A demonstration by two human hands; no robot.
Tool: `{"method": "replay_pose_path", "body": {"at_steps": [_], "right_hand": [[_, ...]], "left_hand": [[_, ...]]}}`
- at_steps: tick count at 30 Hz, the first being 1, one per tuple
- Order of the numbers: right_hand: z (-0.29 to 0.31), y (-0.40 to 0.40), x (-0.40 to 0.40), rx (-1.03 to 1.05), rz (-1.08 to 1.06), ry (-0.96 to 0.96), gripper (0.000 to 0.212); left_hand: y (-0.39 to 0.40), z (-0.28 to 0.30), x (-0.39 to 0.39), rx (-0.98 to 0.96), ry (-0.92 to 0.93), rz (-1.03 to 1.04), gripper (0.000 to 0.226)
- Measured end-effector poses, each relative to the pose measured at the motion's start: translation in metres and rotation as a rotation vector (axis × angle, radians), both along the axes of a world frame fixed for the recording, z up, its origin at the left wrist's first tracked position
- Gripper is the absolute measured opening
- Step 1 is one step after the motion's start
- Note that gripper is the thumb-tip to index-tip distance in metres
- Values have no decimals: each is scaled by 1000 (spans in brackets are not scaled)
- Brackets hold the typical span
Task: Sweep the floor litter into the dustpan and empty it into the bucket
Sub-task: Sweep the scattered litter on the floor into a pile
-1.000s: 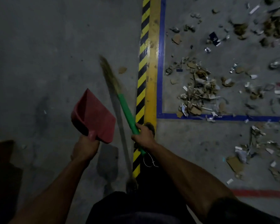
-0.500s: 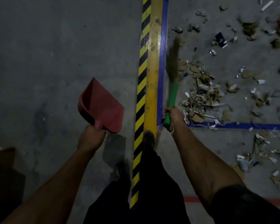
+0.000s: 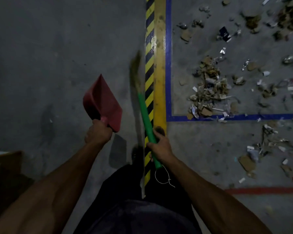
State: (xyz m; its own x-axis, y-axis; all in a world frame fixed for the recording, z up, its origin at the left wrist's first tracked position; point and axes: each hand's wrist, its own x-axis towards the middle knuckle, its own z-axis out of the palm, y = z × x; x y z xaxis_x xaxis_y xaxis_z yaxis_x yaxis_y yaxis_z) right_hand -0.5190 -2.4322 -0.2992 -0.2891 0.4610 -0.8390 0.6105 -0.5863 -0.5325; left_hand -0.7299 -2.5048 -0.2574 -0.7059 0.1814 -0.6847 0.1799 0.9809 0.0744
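No words, numbers or brand names can be read anywhere. The only signs are floor markings — a black-and-yellow hazard stripe [image 3: 149, 68] beside a plain yellow band [image 3: 159, 68], a blue line [image 3: 168, 65] that turns a corner, and a red line [image 3: 264, 190] near the right edge. A small dark card [image 3: 224, 33] among the litter is too blurred to read.
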Motion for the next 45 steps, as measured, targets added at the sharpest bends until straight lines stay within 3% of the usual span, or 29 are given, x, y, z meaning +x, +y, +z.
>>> {"method": "replay_pose_path", "body": {"at_steps": [4,6,11,16,19,24,28,30,33,39,45], "right_hand": [[-16,-31,5,-56,277,-44,67],[-20,-33,10,-106,293,-68,67],[-32,-5,37,-120,7,-151,46],[-28,45,64,-47,-302,-209,47],[-12,49,61,65,-319,-224,56],[6,29,64,143,-165,-157,70],[-3,51,77,33,-155,-113,56],[-15,72,89,-56,-178,-132,59],[-31,109,113,-132,-326,-139,56],[-52,205,172,-153,-652,-156,14],[-59,286,217,-182,-827,-125,12]], "left_hand": [[-18,3,0,-22,26,-37,49],[-28,5,1,-17,16,-64,49],[-41,5,4,51,-27,-103,47],[-35,2,11,166,-22,-133,31],[-22,-1,18,196,-9,-145,30],[15,-6,33,243,-36,-186,32],[52,-8,51,249,-24,-196,21],[70,-12,59,256,-7,-212,19],[97,-20,70,275,-18,-237,20],[147,-35,95,304,-92,-203,23],[191,-40,120,341,-93,-212,27]]}}
